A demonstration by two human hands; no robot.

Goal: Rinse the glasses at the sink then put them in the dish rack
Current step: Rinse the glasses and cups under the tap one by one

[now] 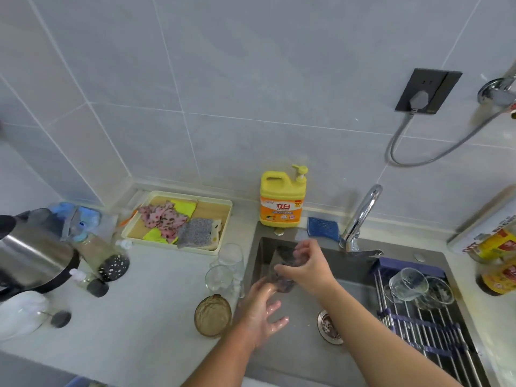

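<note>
Left hand (261, 314), wet fingers spread, touches the base of a glass (282, 270) that the right hand (308, 268) grips above the sink (301, 358).

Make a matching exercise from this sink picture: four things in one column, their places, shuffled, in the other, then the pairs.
1 glass being rinsed
2 amber glass
3 detergent bottle
4 blue scrub pad

A beside the faucet
B in the right hand, over the sink
C behind the sink's back left corner
D on the counter, left of the sink

Pairs: 1-B, 2-D, 3-C, 4-A
</note>
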